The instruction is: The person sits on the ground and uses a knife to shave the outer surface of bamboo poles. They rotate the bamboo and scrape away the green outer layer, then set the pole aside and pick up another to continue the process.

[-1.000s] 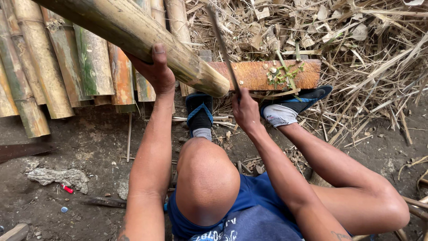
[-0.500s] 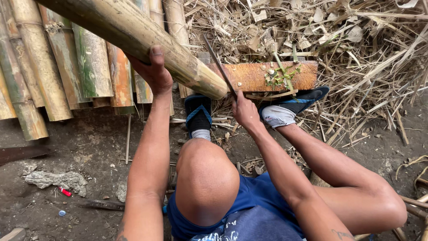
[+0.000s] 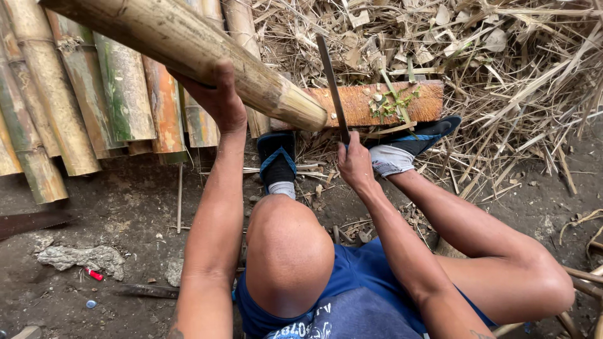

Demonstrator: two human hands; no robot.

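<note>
Thick bamboo pole [image 3: 188,50] slanting down from the upper left, its cut end resting against a reddish wooden block [image 3: 370,103] at the middle of the view. Left hand [image 3: 217,97] cupped under the pole partway along, fingers wrapped up around the far side, holding it raised off the ground. Right hand [image 3: 355,164] closed tight round the handle of a long narrow blade [image 3: 331,85], the blade standing nearly upright just beside the pole's cut end, tip pointing away toward the straw. Blade edge possibly touching the rim of the cut end, though hard to tell from this angle.

On top of the block, a scatter of green shavings [image 3: 392,103] and pale chips. Just below the block, two feet in dark blue sandals [image 3: 276,157], the right one in a pale sock, braced against the block's near face. Bare head and blue shirt [image 3: 352,301] filling the bottom middle of the view, right knee bent out to the right.

Behind the left arm, a row of cut bamboo lengths [image 3: 125,88] lying side by side, green, yellow and orange, ends toward the viewer. Across the upper right, a deep heap of dry straw and bamboo husks [image 3: 502,69]. On the dark dirt ground [image 3: 113,207] at lower left, a grey stone [image 3: 81,257], a small red scrap [image 3: 94,274] and a flat rusty blade [image 3: 31,221] at the left edge.
</note>
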